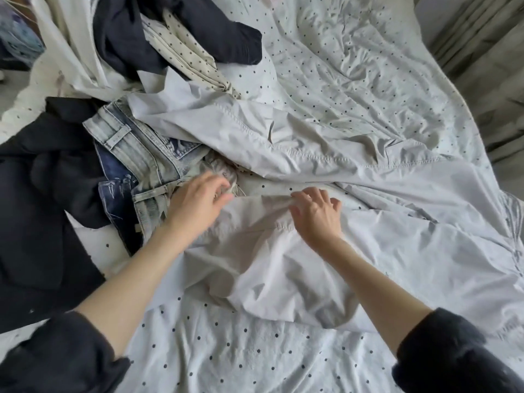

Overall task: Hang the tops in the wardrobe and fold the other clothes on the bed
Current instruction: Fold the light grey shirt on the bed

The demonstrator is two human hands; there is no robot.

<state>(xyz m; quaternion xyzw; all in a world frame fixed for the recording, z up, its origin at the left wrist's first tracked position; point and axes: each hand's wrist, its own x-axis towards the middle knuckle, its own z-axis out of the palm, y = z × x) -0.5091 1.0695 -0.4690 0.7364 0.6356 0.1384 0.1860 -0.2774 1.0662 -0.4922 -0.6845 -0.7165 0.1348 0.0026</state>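
Clothes on dotted bedsheet (232,353), both hands at pale garment.
Pale grey garment (326,222) spreads centre to right; jeans (141,154) lie left. Right hand (316,215) pinches its fold; left hand (195,204) rests, fingers relaxed.

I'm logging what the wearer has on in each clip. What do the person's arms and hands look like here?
Both forearms are bare. Dark, near-black sleeves are pushed up and bunched near the elbows: the left sleeve and the right sleeve. The left hand and right hand wear no gloves; no rings, watch or bracelet show.
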